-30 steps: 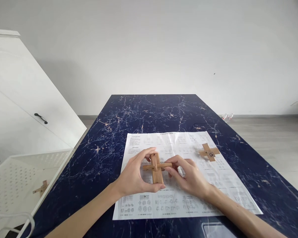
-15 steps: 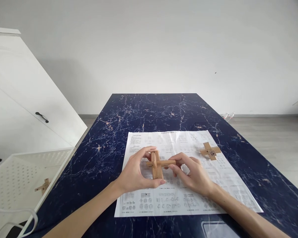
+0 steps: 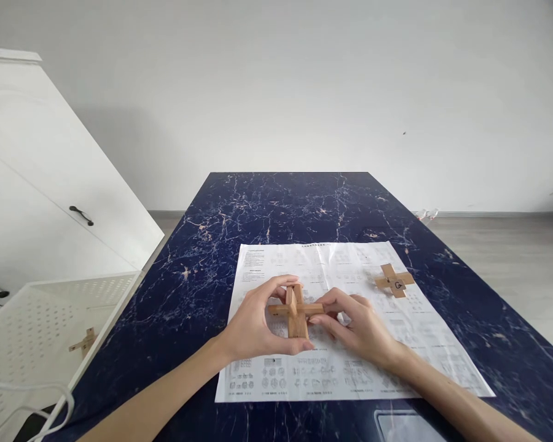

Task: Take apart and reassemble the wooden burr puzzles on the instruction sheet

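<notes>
Over the printed instruction sheet [image 3: 332, 380] I hold a cross-shaped wooden interlocking puzzle [image 3: 297, 322] between both hands. My left hand [image 3: 253, 322] grips its upright block, fingers at the far end and thumb at the near end. The tip of the bar that points right is pinched between the thumb and fingers of my right hand [image 3: 357, 322]. One bar end sticks out to the left inside my left hand's curve. A second wooden cross puzzle [image 3: 395, 281], marked "G", lies at the sheet's upper right, apart from both hands.
The sheet lies on a dark blue marbled table [image 3: 276, 209]. Left of the table stands a white perforated basket [image 3: 32, 325] with another wooden cross piece [image 3: 83, 342] and a white cable [image 3: 27, 388]. A white cabinet [image 3: 50, 178] is behind it. A clear-edged rectangular object [image 3: 408, 426] lies at the near edge.
The bar in my right fingers sits further left through the upright block, with less of it showing on the right. The view has shifted slightly.
</notes>
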Tool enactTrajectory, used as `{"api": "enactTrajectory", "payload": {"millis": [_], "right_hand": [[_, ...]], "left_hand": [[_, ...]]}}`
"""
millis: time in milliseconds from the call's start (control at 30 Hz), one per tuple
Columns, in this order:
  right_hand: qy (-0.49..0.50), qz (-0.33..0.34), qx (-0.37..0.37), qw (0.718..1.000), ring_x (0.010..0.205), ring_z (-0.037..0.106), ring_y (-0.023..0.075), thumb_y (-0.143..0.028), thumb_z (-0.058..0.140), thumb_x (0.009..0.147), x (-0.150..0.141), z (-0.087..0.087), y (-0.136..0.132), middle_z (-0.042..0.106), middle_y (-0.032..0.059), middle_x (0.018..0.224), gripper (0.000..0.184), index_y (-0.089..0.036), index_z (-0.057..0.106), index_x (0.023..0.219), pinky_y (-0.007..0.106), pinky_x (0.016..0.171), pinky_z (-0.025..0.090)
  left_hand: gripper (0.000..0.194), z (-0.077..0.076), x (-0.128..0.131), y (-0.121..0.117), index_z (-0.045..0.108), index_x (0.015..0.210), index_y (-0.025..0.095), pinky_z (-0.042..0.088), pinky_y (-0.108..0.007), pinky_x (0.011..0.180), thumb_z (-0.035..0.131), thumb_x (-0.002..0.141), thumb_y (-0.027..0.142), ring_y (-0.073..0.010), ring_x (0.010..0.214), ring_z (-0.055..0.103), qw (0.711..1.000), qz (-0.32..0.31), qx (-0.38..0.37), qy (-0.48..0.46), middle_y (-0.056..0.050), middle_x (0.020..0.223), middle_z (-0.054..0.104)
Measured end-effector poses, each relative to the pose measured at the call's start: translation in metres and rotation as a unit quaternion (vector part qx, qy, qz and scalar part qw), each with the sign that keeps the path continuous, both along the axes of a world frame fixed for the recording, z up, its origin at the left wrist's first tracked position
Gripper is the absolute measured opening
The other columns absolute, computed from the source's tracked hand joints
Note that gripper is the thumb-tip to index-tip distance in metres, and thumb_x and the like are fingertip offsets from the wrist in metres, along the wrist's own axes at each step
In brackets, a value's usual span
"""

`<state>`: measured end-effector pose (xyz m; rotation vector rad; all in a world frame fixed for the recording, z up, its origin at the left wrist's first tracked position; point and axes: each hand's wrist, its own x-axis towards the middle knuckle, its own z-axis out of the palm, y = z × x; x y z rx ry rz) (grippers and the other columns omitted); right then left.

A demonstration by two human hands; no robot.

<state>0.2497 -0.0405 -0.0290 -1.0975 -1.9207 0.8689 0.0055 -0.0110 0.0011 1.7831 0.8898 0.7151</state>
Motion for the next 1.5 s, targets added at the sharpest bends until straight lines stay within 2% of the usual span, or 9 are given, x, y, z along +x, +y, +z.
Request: {"api": "enactTrajectory", "payload": {"millis": [200,367,600,733,867,1000,1167,1300,1500], "right_hand": [[-0.008,0.054,-0.038,0.998,0.064,0.065,0.0154,-0.050,0.069,0.103,-0.001,0.002,0.002,0.078,0.0035,0.091,0.031,-0.023,0.060,0.116,0.028,0.059,0.050],[-0.055,0.056,-0.048,0.996,0.054,0.057,0.0136,-0.044,0.066,0.104,-0.004,-0.001,0.002,0.066,-0.0030,0.067,0.025,-0.021,0.062,0.113,0.026,0.051,0.041],[-0.019,0.028,-0.027,0.999,0.057,0.056,0.0136,-0.040,0.061,0.105,-0.002,0.003,0.000,0.066,-0.0018,0.072,0.020,-0.022,0.060,0.113,0.026,0.053,0.044],[-0.003,0.029,-0.028,0.999,0.060,0.057,0.0152,-0.043,0.054,0.107,0.000,0.008,0.001,0.065,-0.0013,0.074,0.021,-0.023,0.058,0.108,0.028,0.056,0.046],[0.018,0.060,-0.109,0.992,0.062,0.055,0.0158,-0.053,0.051,0.109,0.000,0.014,0.001,0.062,-0.0020,0.072,0.030,-0.023,0.056,0.108,0.028,0.056,0.042],[0.083,0.124,-0.213,0.966,0.051,0.047,0.0133,-0.064,0.044,0.110,0.000,0.018,0.001,0.055,-0.0066,0.059,0.042,-0.024,0.054,0.101,0.028,0.055,0.040],[0.143,0.133,-0.301,0.933,0.042,0.041,0.0106,-0.068,0.045,0.109,0.003,0.017,0.003,0.053,-0.0086,0.053,0.048,-0.025,0.047,0.088,0.026,0.048,0.037],[0.148,0.143,-0.333,0.920,0.038,0.042,0.0097,-0.068,0.049,0.107,0.004,0.014,0.005,0.053,-0.0090,0.051,0.048,-0.025,0.047,0.086,0.025,0.043,0.033],[0.149,0.148,-0.332,0.920,0.038,0.040,0.0087,-0.062,0.048,0.110,0.004,0.012,0.005,0.052,-0.0092,0.049,0.045,-0.023,0.051,0.087,0.023,0.044,0.032]], "left_hand": [[0.083,-0.006,-0.003,0.007,0.056,0.142,0.028,0.052,-0.055,0.115,0.094,0.074,0.058,-0.0355,0.133,0.066,0.981,0.025,-0.123,-0.151,-0.013,0.142,0.066],[0.092,-0.008,-0.002,0.008,0.051,0.147,0.031,0.052,-0.056,0.117,0.097,0.071,0.056,-0.0373,0.138,0.063,0.970,0.003,-0.159,-0.186,-0.015,0.152,0.061],[0.094,-0.012,-0.006,0.010,0.052,0.148,0.032,0.048,-0.059,0.119,0.099,0.069,0.053,-0.0382,0.139,0.061,0.985,0.011,-0.123,-0.123,-0.014,0.152,0.060],[0.091,-0.006,-0.006,0.009,0.053,0.146,0.032,0.049,-0.058,0.118,0.099,0.070,0.048,-0.0368,0.138,0.062,0.991,0.001,-0.105,-0.078,-0.012,0.146,0.064],[0.091,0.000,-0.003,0.005,0.054,0.143,0.031,0.048,-0.057,0.119,0.101,0.066,0.044,-0.0370,0.140,0.060,0.994,0.016,-0.096,-0.056,-0.012,0.147,0.063],[0.093,-0.001,-0.002,0.002,0.051,0.146,0.032,0.050,-0.057,0.118,0.101,0.068,0.042,-0.0372,0.141,0.060,0.996,0.009,-0.069,-0.050,-0.013,0.153,0.060],[0.100,-0.003,0.000,-0.001,0.047,0.149,0.033,0.051,-0.059,0.116,0.102,0.066,0.043,-0.0365,0.133,0.066,0.998,-0.012,-0.037,-0.055,-0.014,0.157,0.057],[0.098,-0.003,0.002,-0.003,0.048,0.147,0.032,0.054,-0.056,0.112,0.102,0.067,0.044,-0.0346,0.127,0.069,0.998,-0.017,-0.024,-0.052,-0.013,0.152,0.061],[0.100,-0.001,0.002,-0.003,0.047,0.148,0.032,0.054,-0.057,0.111,0.102,0.066,0.045,-0.0358,0.127,0.068,0.999,-0.022,-0.024,-0.030,-0.011,0.138,0.067]]}}
